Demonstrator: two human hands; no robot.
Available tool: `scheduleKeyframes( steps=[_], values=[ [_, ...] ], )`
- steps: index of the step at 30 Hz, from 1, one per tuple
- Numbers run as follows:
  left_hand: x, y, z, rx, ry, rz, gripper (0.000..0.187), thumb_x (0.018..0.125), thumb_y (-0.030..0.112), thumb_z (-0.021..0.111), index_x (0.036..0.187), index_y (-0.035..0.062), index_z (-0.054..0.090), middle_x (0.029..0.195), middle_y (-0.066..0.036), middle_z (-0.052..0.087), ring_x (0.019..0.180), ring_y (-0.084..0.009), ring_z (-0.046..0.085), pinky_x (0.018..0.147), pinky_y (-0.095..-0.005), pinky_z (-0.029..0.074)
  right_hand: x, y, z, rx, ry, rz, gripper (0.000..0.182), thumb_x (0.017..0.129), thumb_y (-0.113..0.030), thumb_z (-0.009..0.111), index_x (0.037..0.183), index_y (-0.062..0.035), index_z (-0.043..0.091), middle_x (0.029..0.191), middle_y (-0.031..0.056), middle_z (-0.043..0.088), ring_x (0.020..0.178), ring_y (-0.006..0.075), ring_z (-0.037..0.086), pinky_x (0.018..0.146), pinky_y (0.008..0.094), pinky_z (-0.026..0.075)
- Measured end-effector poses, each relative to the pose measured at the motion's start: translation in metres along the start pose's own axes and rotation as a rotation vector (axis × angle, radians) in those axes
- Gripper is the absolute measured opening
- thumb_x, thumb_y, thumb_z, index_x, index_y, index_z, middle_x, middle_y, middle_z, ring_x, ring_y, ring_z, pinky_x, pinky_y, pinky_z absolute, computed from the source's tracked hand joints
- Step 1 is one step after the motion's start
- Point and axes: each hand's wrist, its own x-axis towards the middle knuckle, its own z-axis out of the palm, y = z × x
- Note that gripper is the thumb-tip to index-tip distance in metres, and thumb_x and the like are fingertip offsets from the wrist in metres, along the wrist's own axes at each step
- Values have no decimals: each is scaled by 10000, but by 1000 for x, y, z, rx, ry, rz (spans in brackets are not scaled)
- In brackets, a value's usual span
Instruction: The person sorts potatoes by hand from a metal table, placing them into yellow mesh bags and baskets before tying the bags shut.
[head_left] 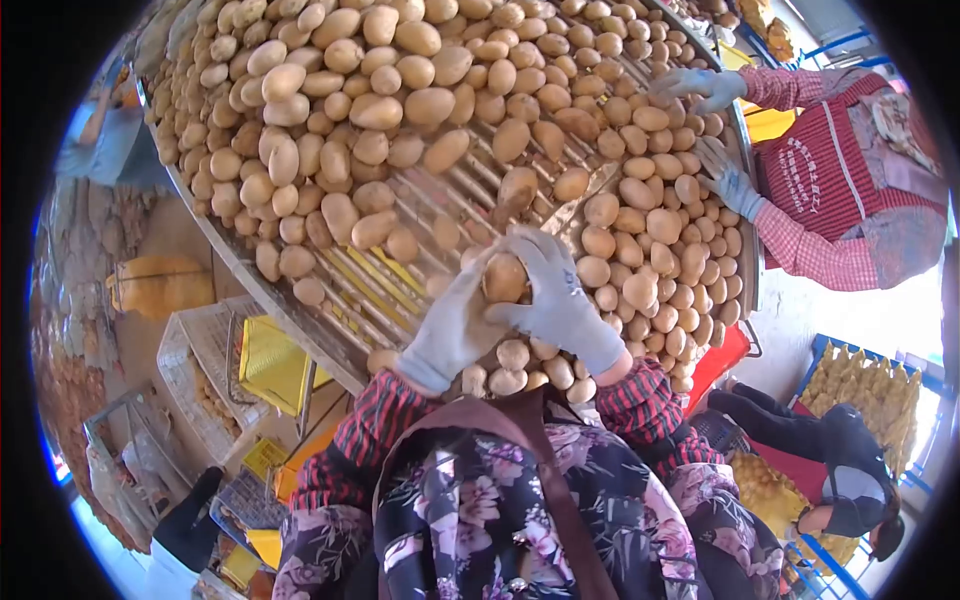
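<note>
Both my hands wear pale grey gloves and meet over the slatted sorting table [375, 285]. Between them is a brown potato [505, 278]. My left hand [448, 328] cups it from the left side. The fingers of my right hand [565, 305] curl over its top and right side, with the thumb below it. Loose potatoes [650, 250] lie thick to the right of my hands, and a larger heap [340, 110] covers the far left of the table. Some smaller potatoes [510, 368] sit close to my apron, just below my wrists.
Across the right edge stands a co-worker in a red striped apron [815, 170], gloved hands [700, 90] on the potatoes. Another person [830, 460] bends near filled sacks [865, 400] at lower right. A white crate [205, 370] and a yellow bin [275, 365] stand at left below the table.
</note>
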Motion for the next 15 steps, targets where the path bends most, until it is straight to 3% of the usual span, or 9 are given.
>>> scheduleKeyframes(
  steps=[2, 3, 4, 6, 8, 9, 10, 13, 15],
  values=[
    [-3, -13, 5, -1161, -14, -256, 509, 1047, 386, 478, 1471, 117, 393, 1277, -116, 594, 1091, -269, 617, 1015, -417, 457, 0, -3, 12, 129, 8, 26, 720, 716, -333, 841, 1310, -64, 535, 1308, 202, 544, 1233, 387, 517, 1040, 421, 425],
    [-2, -15, 9, -1377, 47, -262, 420, 1047, 299, 497, 1406, 82, 477, 1246, -106, 610, 1036, -250, 637, 935, -393, 505, 4, -8, 10, 285, -24, 102, 698, 719, -324, 839, 1294, -62, 543, 1287, 198, 554, 1215, 389, 524, 1031, 428, 429],
    [-3, -14, 9, -1376, 49, -259, 420, 1047, 299, 497, 1406, 82, 477, 1246, -106, 610, 1036, -250, 637, 935, -393, 505, 7, -12, 11, 439, -51, 182, 676, 723, -316, 837, 1279, -60, 550, 1267, 194, 563, 1198, 390, 531, 1023, 434, 433],
    [-3, -9, 10, -1149, 403, -368, 399, 1038, 255, 499, 1382, 53, 510, 1247, -103, 620, 1088, -238, 631, 943, -370, 520, 3, -13, 28, 469, -42, 192, 626, 748, -291, 822, 1260, -51, 553, 1232, 164, 578, 1172, 350, 553, 1016, 414, 440],
    [-21, -36, -3, -169, 285, 0, 412, 1052, 254, 427, 1402, 46, 491, 1315, -103, 598, 1161, -240, 613, 1004, -374, 507, 4, -8, 44, 411, 48, 92, 488, 798, -268, 785, 1177, -43, 574, 1124, 134, 597, 1094, 304, 580, 956, 387, 461],
    [-14, -51, -9, -1087, 168, -106, 433, 1047, 225, 395, 1424, 22, 461, 1406, -119, 537, 1248, -263, 564, 1072, -404, 465, 4, -11, 48, 390, 118, 40, 409, 826, -260, 760, 1132, -45, 595, 1070, 132, 593, 1055, 298, 579, 919, 381, 466],
    [-20, -38, -7, -1168, 150, -232, 448, 1050, 232, 369, 1449, 39, 433, 1440, -129, 502, 1283, -279, 532, 1088, -432, 445, 3, -8, 53, 501, 106, 119, 274, 875, -219, 707, 1066, -41, 621, 1027, 120, 600, 1004, 284, 587, 883, 371, 471],
    [-27, -32, -1, -1157, 179, -292, 465, 1040, 238, 383, 1465, 52, 410, 1437, -152, 498, 1304, -304, 508, 1093, -475, 432, 5, 3, 41, 538, 7, 193, 167, 918, -172, 648, 1012, -36, 631, 1010, 104, 619, 976, 270, 600, 864, 365, 481],
    [-47, -41, -5, -699, 21, -262, 493, 1027, 273, 403, 1469, 53, 401, 1411, -182, 513, 1271, -329, 534, 1077, -487, 442, -4, 19, 31, 802, -76, 359, 149, 907, -159, 661, 994, -38, 667, 961, 119, 650, 907, 319, 613, 803, 380, 502]
  ],
)
